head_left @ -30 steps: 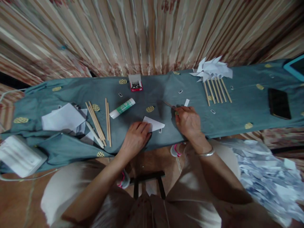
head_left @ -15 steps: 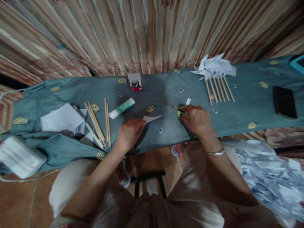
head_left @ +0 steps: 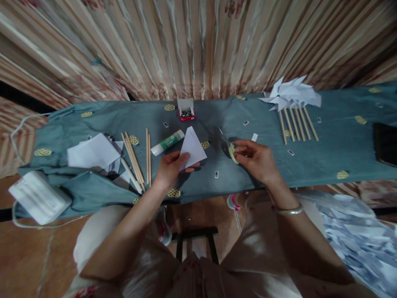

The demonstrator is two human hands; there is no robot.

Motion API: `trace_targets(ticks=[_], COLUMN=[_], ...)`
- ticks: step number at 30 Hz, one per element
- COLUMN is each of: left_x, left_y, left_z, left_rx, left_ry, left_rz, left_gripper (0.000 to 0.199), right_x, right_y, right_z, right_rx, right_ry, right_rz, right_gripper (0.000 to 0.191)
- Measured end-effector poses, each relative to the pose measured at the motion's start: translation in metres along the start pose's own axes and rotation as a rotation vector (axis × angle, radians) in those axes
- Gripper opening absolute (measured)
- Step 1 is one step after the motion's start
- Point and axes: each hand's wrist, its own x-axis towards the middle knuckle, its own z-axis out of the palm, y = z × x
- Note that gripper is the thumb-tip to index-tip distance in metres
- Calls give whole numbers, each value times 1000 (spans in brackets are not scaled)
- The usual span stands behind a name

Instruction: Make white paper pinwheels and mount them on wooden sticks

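A folded piece of white paper (head_left: 192,148), roughly triangular, is pinched in my left hand (head_left: 170,169), thumb on top and fingers beneath. My right hand (head_left: 257,161) grips a pair of scissors (head_left: 231,150) by a yellow-green handle, their blades pointing away and to the left. A gap separates the scissors from the paper. Just beyond my left hand lies a green and white glue stick (head_left: 169,142). Past the paper stands a small open red box (head_left: 186,115) of metal pins. A small white paper scrap (head_left: 254,137) lies beyond my right hand.
Wooden sticks (head_left: 148,157) and a stack of white paper (head_left: 93,153) lie at left, near a white box-shaped object (head_left: 40,198). Paper pinwheels (head_left: 294,94) on sticks rest at the back right. A dark phone (head_left: 386,142) is at far right. Paper scraps fill a bag (head_left: 356,236) below.
My left hand has turned the paper so its broad face shows instead of its edge. The scissors have swung to point more steeply away. The camera view has shifted slightly left.
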Motion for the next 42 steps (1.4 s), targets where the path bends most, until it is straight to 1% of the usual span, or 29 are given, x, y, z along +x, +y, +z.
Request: trace_targets(ticks=[2, 3, 5, 7, 9, 13, 17, 19, 21, 24, 29, 35, 42], left_x=[0, 1, 2, 3, 5, 5, 3, 2, 1, 0, 0, 1, 1], left_y=[3, 4, 7, 9, 10, 12, 11, 11, 10, 8, 4, 1, 1], left_z=[0, 0, -1, -2, -3, -4, -2, 0, 2, 4, 4, 3, 4], left_rx=[-41, -60, -101, -147, -188, -213, -205, -206, -209, -206, -193, -175, -172], left_ry=[4, 5, 14, 33, 50, 53, 36, 25, 14, -9, -31, -29, -30], left_rz=[-34, -44, -61, -74, -77, -67, -98, -125, -148, -164, -182, -165, -164], left_gripper=[20, 17, 13, 11, 12, 14, 14, 13, 13, 14, 17, 16, 13], right_x=[-1, -2, -7, -14, -20, -27, -27, -26, -25, -25, -26, -26, -25], right_y=[0, 0, -3, -7, -11, -17, -19, -18, -17, -16, -16, -15, -16], right_z=[9, 13, 22, 30, 34, 32, 26, 25, 25, 26, 28, 28, 28], right_rx=[355, 484, 655, 742, 755, 640, 514, 491, 482, 491, 493, 534, 518], right_ry=[-136, -204, -316, -379, -414, -466, -632, -680, -689, -669, -653, -652, -651], right_rz=[128, 185, 279, 340, 356, 249, 195, 183, 184, 182, 139, 187, 221], right_gripper=[46, 49, 51, 51, 53, 52, 46, 44, 44, 42, 36, 36, 38])
